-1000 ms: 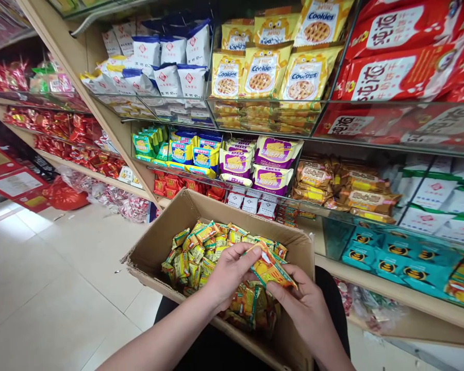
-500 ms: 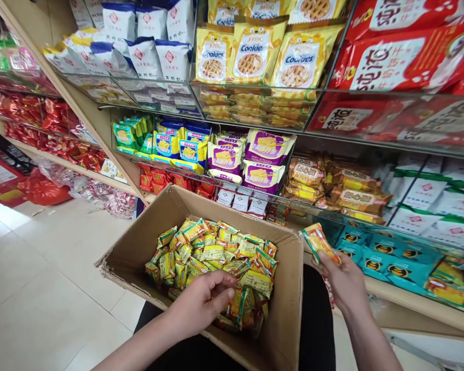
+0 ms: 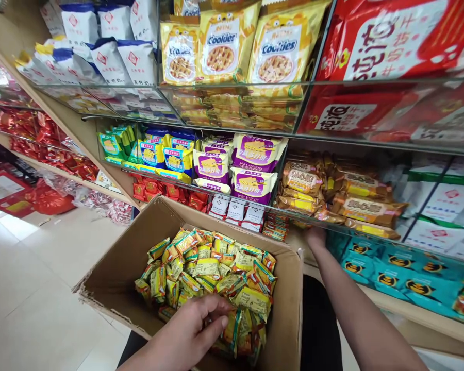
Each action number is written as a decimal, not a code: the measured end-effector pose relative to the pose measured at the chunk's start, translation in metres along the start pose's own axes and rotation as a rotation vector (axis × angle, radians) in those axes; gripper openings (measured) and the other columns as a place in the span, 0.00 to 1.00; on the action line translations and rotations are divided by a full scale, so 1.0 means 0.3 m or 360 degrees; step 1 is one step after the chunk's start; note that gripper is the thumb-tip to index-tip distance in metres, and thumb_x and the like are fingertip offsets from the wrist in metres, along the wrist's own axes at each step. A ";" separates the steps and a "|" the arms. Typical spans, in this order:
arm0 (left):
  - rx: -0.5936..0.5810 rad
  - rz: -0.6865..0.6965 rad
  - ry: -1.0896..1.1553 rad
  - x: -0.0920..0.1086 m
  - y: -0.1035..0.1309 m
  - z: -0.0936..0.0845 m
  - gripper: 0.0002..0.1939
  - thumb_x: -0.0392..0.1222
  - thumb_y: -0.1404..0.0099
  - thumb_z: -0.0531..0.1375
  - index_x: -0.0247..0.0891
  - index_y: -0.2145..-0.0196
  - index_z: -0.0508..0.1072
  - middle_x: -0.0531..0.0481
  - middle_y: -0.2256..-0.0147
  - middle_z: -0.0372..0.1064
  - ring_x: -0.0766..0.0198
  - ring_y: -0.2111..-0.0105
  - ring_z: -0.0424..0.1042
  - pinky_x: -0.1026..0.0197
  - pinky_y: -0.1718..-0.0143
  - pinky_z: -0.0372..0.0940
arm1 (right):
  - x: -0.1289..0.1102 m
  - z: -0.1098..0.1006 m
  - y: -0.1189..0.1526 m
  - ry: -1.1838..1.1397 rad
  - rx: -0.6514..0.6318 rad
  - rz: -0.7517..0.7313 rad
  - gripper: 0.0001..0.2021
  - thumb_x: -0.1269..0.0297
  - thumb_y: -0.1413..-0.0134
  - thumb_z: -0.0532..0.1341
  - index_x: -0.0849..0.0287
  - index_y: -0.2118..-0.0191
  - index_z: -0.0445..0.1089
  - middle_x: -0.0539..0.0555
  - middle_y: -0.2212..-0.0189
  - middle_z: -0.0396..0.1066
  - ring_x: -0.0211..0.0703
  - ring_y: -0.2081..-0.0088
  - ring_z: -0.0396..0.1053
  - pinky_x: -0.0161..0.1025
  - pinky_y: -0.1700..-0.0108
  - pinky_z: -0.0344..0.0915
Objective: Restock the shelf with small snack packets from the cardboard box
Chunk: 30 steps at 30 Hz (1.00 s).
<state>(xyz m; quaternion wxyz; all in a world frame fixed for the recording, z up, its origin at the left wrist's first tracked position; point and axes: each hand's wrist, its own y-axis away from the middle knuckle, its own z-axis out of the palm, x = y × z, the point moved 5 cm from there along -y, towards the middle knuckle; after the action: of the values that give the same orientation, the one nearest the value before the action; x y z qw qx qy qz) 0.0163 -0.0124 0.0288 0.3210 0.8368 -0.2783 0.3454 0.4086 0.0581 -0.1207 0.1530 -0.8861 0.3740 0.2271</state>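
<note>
An open cardboard box (image 3: 284, 288), tilted on the person's lap, holds many small yellow-and-orange wrapped snacks (image 3: 206, 268). Over the box's near side is my left hand (image 3: 201, 330), its fingers curled and the thumb apart from them, with nothing visible between. My right hand (image 3: 315, 238) reaches into the lower shelf, beyond the box's right corner and beneath brown snack packs (image 3: 301, 178). Its fingers are hidden there, so what they hold cannot be made out. Left of it on that shelf lies a small stack of orange-and-green packets (image 3: 275, 226).
Glass-fronted shelves (image 3: 232, 93) with cookie bags (image 3: 220, 46) span the view above the box. Purple soda biscuits (image 3: 253, 183) stand just behind it, teal packs (image 3: 402, 268) to the right. Red bags (image 3: 50, 196) rest at the floor's left.
My right hand, which held up an orange-and-yellow packet, has moved forward into the lower shelf, and the packet is out of sight. My left hand stays over the box. The view has shifted closer to the shelves.
</note>
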 end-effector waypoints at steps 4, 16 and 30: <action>-0.0042 -0.0026 -0.0004 0.001 -0.012 0.004 0.10 0.42 0.36 0.51 0.40 0.62 0.70 0.53 0.66 0.71 0.67 0.65 0.69 0.69 0.63 0.61 | -0.001 0.070 -0.041 -0.0066 -0.0086 -0.0028 0.14 0.62 0.44 0.57 0.61 0.54 0.64 0.56 0.54 0.64 0.44 0.55 0.64 0.48 0.54 0.62; -0.0184 -0.0085 -0.0006 0.002 -0.049 0.010 0.10 0.41 0.36 0.50 0.40 0.61 0.70 0.52 0.65 0.70 0.67 0.65 0.68 0.70 0.63 0.60 | 0.028 0.124 -0.072 -0.0268 -0.0116 -0.0080 0.16 0.66 0.51 0.56 0.61 0.54 0.67 0.58 0.58 0.69 0.52 0.50 0.61 0.48 0.45 0.52; -0.0348 0.0103 -0.0436 -0.038 -0.088 -0.028 0.19 0.38 0.43 0.58 0.43 0.53 0.69 0.45 0.51 0.66 0.55 0.51 0.64 0.59 0.51 0.59 | -0.038 -0.129 0.192 -0.0601 0.0067 0.0176 0.21 0.57 0.57 0.57 0.64 0.57 0.68 0.63 0.59 0.70 0.55 0.56 0.67 0.46 0.56 0.63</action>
<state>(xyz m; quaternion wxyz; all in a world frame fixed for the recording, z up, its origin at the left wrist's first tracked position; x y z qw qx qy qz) 0.0242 0.0134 0.0157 0.3579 0.8267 -0.3822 0.2059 0.3706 0.0089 -0.0876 0.2263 -0.8024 0.3915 0.3895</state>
